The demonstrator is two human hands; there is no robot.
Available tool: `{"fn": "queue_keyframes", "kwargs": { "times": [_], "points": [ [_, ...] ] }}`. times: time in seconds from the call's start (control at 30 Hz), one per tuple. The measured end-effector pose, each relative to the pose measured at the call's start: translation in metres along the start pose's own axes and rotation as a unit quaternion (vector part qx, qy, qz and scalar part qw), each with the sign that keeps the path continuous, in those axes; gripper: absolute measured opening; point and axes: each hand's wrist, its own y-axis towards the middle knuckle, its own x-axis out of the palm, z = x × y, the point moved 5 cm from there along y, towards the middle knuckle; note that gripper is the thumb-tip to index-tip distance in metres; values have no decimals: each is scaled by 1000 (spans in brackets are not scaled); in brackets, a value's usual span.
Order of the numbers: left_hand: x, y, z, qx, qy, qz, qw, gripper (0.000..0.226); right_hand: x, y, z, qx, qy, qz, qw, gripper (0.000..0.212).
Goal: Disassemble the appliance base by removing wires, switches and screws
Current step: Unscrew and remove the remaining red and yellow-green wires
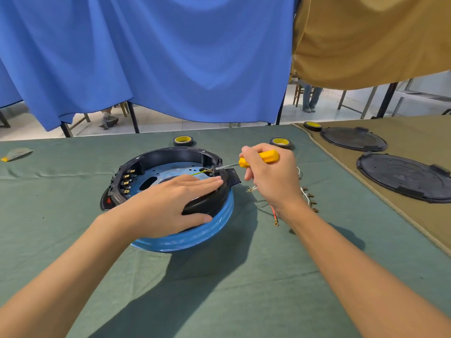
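Observation:
The round appliance base (170, 167), black inside with a blue outer shell, lies open side up on the green cloth. My left hand (170, 203) rests flat across its near rim, thumb on the blue shell, pressing it down. My right hand (271, 181) grips a yellow-handled screwdriver (266, 157); its metal tip reaches the right inner edge of the base, where a yellow-green wire (200, 172) ends. A row of brass switch terminals (127, 182) sits on the left inner wall.
Loose wires with terminals (308, 197) and a red wire (274, 215) lie right of the base. Three tape rolls (183, 141) stand at the table's far side. Two black round covers (402, 178) lie on the tan cloth at right. Blue curtain behind.

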Motion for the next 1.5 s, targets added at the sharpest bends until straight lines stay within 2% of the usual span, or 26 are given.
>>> {"fn": "queue_keyframes", "kwargs": {
  "times": [0.1,0.23,0.43,0.73,0.83,0.93,1.03,1.2,1.33,1.43,1.5],
  "points": [
    [6,5,0,-13,-33,-26,999,73,2,-1,-2,-6,-17,-13,1000,26],
    [10,11,9,-25,-36,-10,999,73,4,-5,-4,-29,-56,-27,998,24],
    [17,19,30,-51,14,11,999,70,6,-7,-4,-54,-91,-33,994,24],
    [14,14,36,-49,78,34,995,75,11,-12,0,-89,-110,-28,990,23],
    [13,15,33,-77,101,34,991,74,13,-14,-1,-119,-119,-24,985,25],
    [10,12,29,-111,138,36,984,64,15,-19,-6,-170,-134,-22,976,25],
    [7,8,26,-98,152,16,983,60,17,-22,-9,-220,-144,-28,964,24],
    [3,9,21,-53,147,34,987,55,26,-28,-10,-264,-185,-52,945,27],
    [5,9,20,-47,143,58,987,54,23,-23,-2,-220,-146,-32,964,34],
    [6,8,20,-46,145,75,985,53,18,-15,9,-101,-94,-2,990,39],
    [6,8,20,-42,146,79,985,52,14,-9,20,0,-22,18,1000,34]
  ]
}}
